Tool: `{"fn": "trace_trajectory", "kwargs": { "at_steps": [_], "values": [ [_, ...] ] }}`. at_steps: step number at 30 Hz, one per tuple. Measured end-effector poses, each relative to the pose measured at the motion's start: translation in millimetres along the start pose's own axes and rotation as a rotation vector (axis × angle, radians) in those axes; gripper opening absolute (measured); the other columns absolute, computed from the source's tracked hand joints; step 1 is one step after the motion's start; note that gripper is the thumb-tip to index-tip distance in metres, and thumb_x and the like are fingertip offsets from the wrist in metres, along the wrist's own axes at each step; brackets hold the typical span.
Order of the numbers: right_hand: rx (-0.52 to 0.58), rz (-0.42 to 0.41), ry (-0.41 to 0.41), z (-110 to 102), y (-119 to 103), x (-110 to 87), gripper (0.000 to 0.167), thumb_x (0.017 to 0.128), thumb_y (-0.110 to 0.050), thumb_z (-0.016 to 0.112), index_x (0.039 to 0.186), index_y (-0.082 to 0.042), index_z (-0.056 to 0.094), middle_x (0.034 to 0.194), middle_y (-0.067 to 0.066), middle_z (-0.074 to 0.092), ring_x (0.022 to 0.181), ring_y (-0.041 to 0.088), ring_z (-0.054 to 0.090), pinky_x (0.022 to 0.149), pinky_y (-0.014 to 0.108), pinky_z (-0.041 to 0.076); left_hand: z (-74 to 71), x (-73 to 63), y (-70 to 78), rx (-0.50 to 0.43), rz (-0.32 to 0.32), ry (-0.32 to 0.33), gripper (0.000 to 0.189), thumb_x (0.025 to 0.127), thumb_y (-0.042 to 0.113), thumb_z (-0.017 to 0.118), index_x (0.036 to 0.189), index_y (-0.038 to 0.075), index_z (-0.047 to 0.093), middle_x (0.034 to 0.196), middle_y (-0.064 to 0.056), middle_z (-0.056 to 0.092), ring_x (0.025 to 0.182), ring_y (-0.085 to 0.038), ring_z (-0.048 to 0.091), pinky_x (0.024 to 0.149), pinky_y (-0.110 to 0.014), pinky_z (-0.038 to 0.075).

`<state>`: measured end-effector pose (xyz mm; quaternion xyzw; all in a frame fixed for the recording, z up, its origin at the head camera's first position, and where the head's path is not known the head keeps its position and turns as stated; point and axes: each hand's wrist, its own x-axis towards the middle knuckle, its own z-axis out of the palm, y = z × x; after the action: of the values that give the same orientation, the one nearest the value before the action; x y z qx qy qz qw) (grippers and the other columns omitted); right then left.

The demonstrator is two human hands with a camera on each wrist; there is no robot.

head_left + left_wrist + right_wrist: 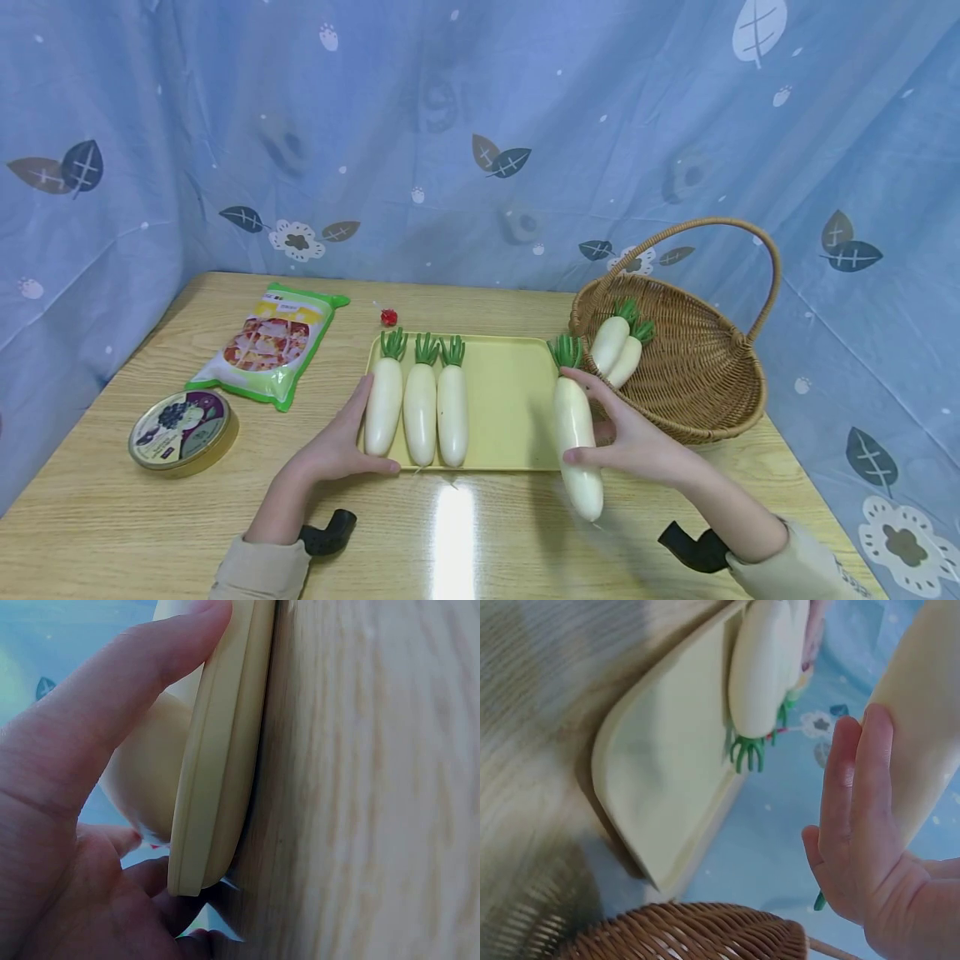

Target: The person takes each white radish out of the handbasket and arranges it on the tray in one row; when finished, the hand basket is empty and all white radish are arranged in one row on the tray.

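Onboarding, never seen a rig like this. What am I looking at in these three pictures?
There is no robot here: a person works with two bare hands. The wide picture comes from a camera worn on the head; the close ones come from cameras on the left and right wrists. On the wooden table sit a yellow tray with three white radishes, a wicker basket with two more radishes visible, a green-edged food bag, a round tin and a small red item. The left hand holds the tray at its near left corner. The right hand grips another white radish by the tray's right end.
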<state>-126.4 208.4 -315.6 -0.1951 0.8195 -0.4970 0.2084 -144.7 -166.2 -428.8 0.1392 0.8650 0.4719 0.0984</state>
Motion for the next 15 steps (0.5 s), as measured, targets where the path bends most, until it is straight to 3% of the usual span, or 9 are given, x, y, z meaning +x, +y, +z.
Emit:
{"fn": "trace_trajectory", "kwargs": {
  "at_steps": [6, 15],
  "values": [
    [0.033, 0.011, -0.018, 8, 8, 9.9, 0.091, 0.078, -0.013, 0.072, 0.146, -0.026, 0.013, 0.128, 0.024, 0.031, 0.099, 0.032, 0.057, 0.071, 0.039, 0.052, -0.2, 0.3, -0.7, 0.006, 0.002, 0.004, 0.134, 0.057, 0.037, 0.086, 0.145, 0.002, -0.010, 0.150, -0.021, -0.007, 0.136, -0.038, -0.001, 0.106, -0.055, 0.009],
    [0.021, 0.015, -0.019, 15, 12, 26.9, 0.091, 0.077, -0.014, 0.072, 0.146, -0.025, 0.014, 0.133, 0.023, 0.029, 0.083, 0.025, 0.062, 0.068, 0.037, 0.052, 0.0, 0.5, -1.0, 0.008, 0.003, 0.004, 0.134, 0.057, 0.037, 0.086, 0.145, 0.002, -0.010, 0.150, -0.022, -0.007, 0.136, -0.038, -0.001, 0.106, -0.055, 0.009]
  ]
}}
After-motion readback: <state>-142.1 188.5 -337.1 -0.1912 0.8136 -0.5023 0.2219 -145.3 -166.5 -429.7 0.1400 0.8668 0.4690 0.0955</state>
